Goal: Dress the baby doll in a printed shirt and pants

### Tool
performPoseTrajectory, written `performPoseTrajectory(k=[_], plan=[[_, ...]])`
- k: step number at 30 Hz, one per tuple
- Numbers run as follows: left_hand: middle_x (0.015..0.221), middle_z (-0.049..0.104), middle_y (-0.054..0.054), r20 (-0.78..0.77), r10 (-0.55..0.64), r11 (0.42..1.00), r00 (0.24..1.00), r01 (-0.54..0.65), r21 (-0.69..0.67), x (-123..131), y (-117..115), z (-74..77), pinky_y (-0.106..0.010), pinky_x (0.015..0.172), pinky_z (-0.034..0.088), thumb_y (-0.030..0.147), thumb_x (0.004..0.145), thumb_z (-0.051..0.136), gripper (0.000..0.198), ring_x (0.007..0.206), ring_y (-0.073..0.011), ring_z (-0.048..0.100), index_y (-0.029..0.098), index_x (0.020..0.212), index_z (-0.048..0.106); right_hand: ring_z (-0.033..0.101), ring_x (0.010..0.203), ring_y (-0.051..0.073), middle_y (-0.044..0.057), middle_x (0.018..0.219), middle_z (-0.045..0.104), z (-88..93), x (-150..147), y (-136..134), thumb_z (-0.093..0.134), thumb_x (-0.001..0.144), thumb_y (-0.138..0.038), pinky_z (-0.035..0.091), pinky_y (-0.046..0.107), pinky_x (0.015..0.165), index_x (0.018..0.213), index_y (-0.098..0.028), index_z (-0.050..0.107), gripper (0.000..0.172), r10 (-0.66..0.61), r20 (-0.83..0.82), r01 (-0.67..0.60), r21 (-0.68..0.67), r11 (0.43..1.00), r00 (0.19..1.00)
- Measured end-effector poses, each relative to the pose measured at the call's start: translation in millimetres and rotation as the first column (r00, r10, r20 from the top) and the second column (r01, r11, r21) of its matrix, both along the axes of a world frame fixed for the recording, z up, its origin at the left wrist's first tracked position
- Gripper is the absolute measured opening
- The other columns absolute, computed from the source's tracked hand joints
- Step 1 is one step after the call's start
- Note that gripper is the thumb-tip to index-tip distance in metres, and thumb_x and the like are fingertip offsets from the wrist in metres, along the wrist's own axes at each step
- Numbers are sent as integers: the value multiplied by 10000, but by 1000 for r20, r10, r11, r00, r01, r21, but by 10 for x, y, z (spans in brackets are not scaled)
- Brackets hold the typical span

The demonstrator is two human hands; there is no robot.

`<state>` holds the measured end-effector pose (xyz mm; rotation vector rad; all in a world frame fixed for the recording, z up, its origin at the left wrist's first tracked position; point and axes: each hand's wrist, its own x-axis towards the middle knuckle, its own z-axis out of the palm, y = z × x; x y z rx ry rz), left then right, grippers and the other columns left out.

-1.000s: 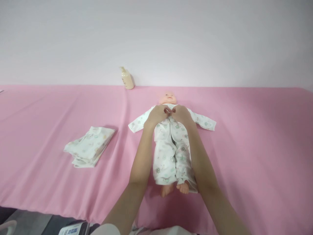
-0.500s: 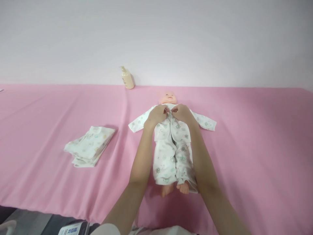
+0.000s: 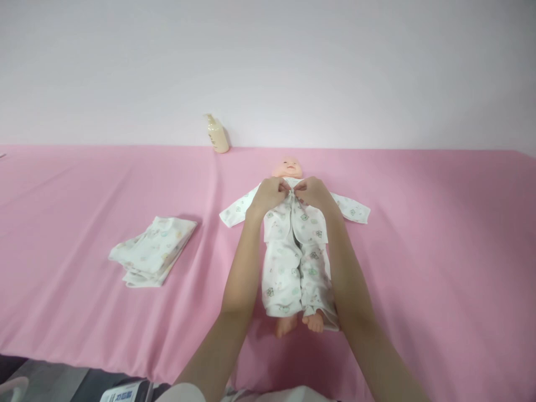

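A baby doll (image 3: 288, 166) lies on its back, head toward the wall, dressed in a white printed baby jacket (image 3: 310, 224) and white printed trousers (image 3: 282, 279). Its bare feet stick out at the near end, and both sleeves spread to the sides. At the upper chest, just below the neck, my left hand (image 3: 273, 192) pinches one front edge of the jacket. Opposite it, my right hand (image 3: 310, 192) pinches the other edge, with the fingertips of both hands almost meeting. Below them the jacket front hangs slightly apart. Whatever fastener lies between the fingers is too small to make out.
To the left lies a folded white printed cloth (image 3: 154, 251) on the pink sheet (image 3: 439, 251). A cream pump bottle (image 3: 218, 137) stands at the back against the pale wall (image 3: 335, 72). Below the near left edge, part of a labelled box (image 3: 125, 392) shows.
My two hands have come slightly closer together at the jacket's neck opening, bringing its edges nearer. The doll, cloth and bottle stay where they were.
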<state>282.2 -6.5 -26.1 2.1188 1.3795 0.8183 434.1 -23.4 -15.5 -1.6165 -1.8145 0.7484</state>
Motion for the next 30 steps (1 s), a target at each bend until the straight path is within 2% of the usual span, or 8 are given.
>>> performPoseTrajectory(k=[8,13,16,19,25,30], plan=[[758,697,-52,-3,19,1000,1000,-19,-18,7,-26,28,-255,634,467,78,694,484,258,655,-156,623,157,856,670,542,544,123,33,624,635,1,9,12,500,690,-58,408,243,526,691,-154,689,212,18,1,-18,-31,999,1000],[762,684,-53,8,58,997,998,-57,-53,35,-78,79,-266,633,453,140,749,481,238,634,-157,611,172,920,644,563,641,149,46,687,645,-27,-71,27,617,727,-195,408,259,595,692,-164,679,77,-39,148,31,57,998,988],[772,679,-48,8,70,996,998,-69,-55,56,-92,88,-261,640,447,154,750,508,229,665,-159,615,182,943,626,575,710,163,46,780,664,-66,-132,39,628,737,-226,387,253,604,744,-171,660,65,-92,257,62,122,991,962],[759,672,-45,16,81,995,997,-80,-54,60,-92,84,-254,635,440,125,727,516,237,659,-153,610,181,934,618,575,727,164,40,794,667,-80,-164,34,596,759,-216,363,245,590,759,-177,650,67,-106,313,69,128,989,944],[690,658,-27,72,42,997,997,-37,-65,19,-64,50,-238,602,433,119,695,521,250,634,-147,610,176,922,608,565,744,149,18,829,666,-106,-131,63,619,712,-183,364,237,605,717,-184,645,27,-73,256,45,113,993,964],[689,665,-26,183,28,994,983,-8,-113,-22,8,-46,-204,526,406,157,657,571,234,597,-131,603,172,889,599,553,729,134,17,819,658,-115,-95,93,624,684,-175,380,238,641,702,-180,656,38,-56,187,41,82,996,981]])
